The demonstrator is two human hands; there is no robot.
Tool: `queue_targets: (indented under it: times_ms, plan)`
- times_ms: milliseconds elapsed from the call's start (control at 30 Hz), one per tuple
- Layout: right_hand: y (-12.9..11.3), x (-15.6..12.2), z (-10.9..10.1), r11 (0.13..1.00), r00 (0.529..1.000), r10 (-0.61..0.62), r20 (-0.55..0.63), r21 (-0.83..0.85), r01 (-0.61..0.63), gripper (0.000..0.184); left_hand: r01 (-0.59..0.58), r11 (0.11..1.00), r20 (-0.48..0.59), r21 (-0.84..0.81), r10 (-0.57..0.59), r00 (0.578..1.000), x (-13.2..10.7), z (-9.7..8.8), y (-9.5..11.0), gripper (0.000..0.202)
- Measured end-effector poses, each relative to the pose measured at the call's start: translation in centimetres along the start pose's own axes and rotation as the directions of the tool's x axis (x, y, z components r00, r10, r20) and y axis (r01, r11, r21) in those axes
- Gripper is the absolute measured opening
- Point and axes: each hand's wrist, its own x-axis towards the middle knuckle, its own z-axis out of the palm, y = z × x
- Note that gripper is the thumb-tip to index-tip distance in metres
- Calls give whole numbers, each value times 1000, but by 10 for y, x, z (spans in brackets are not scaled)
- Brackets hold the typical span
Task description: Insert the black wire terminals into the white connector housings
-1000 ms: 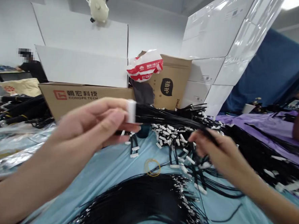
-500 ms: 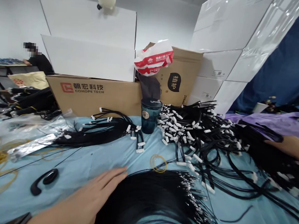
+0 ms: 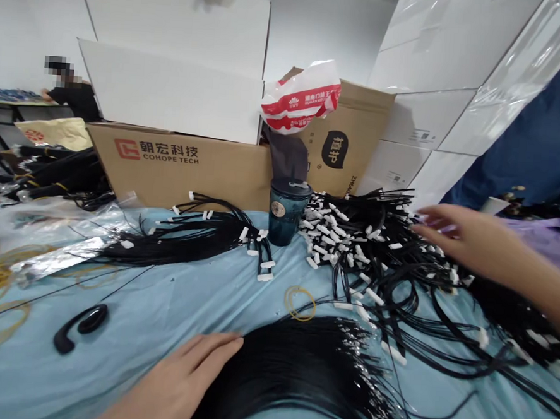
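My left hand [image 3: 179,380] lies flat and open on the blue cloth, its fingertips touching the near bundle of black wires [image 3: 298,375]. My right hand [image 3: 453,236] reaches in from the right with fingers stretched out over the tangled heap of black cables with white connectors [image 3: 381,253]; nothing shows in its grip. A tidy sheaf of cables with white plugs [image 3: 193,236] rests left of a dark teal cup [image 3: 284,213].
An open brown carton [image 3: 178,162] and a second carton with a red-and-white bag [image 3: 301,97] stand behind. White boxes [image 3: 435,73] are stacked at the right. A black earhook [image 3: 78,327], rubber bands [image 3: 300,302] and plastic film lie on the cloth. Another person sits far left.
Both hands let go of the cable bundle held up a second ago. The left hand dropped flat beside the near wires; the right hand swung from the far right toward the heap.
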Motion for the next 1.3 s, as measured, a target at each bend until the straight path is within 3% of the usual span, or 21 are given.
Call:
queue_targets:
  times_ms: [67, 133, 233, 333, 400, 500, 633, 700, 800, 900, 933, 1033, 1100, 1167, 1233, 1300]
  plan:
    - [-28, 8, 37, 985, 968, -168, 187, 77, 156, 27, 29, 1000, -33, -1, -29, 999, 0, 5, -2, 76]
    - [-54, 9, 77, 945, 882, -324, 343, 171, 280, 23, 28, 1000, -68, -8, -29, 997, 0, 9, -3, 74]
    - [-78, 7, 123, 925, 815, -381, 437, 185, 333, 25, -18, 1000, -149, -25, 14, 989, 0, 11, -2, 68]
    - [-83, 10, 141, 913, 736, -405, 543, 192, 361, 20, -22, 999, -201, -35, 15, 979, 0, 10, 2, 66]
    - [-83, 13, 139, 902, 715, -424, 555, 191, 386, 19, -3, 999, -190, -44, -5, 982, 0, 6, 5, 65]
    - [-92, 15, 126, 892, 752, -448, 484, 183, 414, 16, 18, 998, -145, -54, -26, 989, -2, -3, 11, 65]
    - [-123, 11, 106, 863, 814, -502, 291, 234, 448, 14, 26, 999, -106, -44, -31, 994, -12, -11, 13, 73]
    - [-143, 3, 101, 811, 797, -566, 210, 314, 494, 18, 50, 994, -170, -96, -65, 983, -17, -12, 11, 83]
    - [-172, -16, 102, 681, 714, -688, 130, 457, 572, 18, -26, 948, -372, -318, -100, 923, -20, -16, 8, 86]
    - [-194, -30, 112, 517, 680, -733, -33, 623, 587, 16, -123, 840, -367, -529, -95, 925, -15, -29, 3, 43]
    - [-199, -32, 115, 468, 683, -726, -82, 669, 578, 16, -111, 843, -336, -526, -86, 938, -13, -37, 1, 30]
    - [-207, -27, 122, 428, 717, -685, -129, 726, 538, 12, 30, 963, -353, -267, -127, 927, -14, -74, -15, 35]
    - [-206, -20, 125, 473, 755, -646, -113, 717, 512, 10, 124, 979, -423, -162, -183, 888, -22, -105, -34, 30]
    - [-201, -11, 128, 531, 790, -606, -91, 693, 488, 8, 291, 956, -559, -30, -257, 788, -33, -135, -59, 29]
    - [-194, 0, 134, 602, 817, -573, -62, 644, 471, 7, 491, 869, -692, 66, -314, 649, -46, -158, -85, 29]
    - [-189, 15, 143, 684, 844, -536, -24, 574, 451, 8, 620, 774, -726, 125, -355, 589, -57, -169, -111, 33]
